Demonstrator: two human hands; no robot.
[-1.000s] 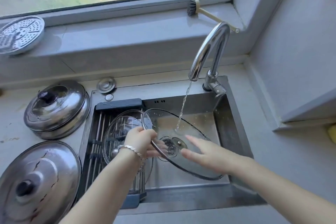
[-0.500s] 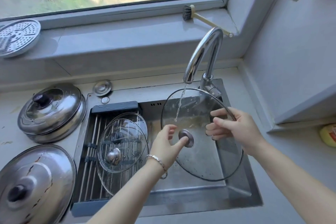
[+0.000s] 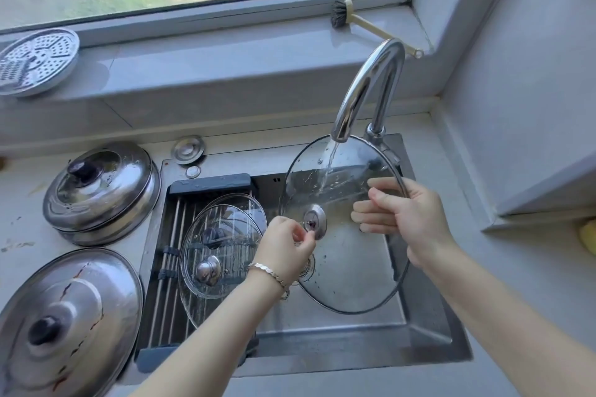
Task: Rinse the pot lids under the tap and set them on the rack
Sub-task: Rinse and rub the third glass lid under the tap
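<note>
Now, our right hand (image 3: 409,222) gripping its rim and left hand (image 3: 285,251) pinching its centre, we should turn the lid (image 3: 348,267) slowly under the tap (image 3: 371,87).

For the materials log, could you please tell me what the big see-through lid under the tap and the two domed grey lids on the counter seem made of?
Big see-through lid: likely glass, glossy; the sink basin shows through it. Rear domed grey lid and front domed grey lid: probably stainless steel, polished; both mirror the window light.

head-worn, downward, seemingly close over sink (image 3: 335,353)
</note>
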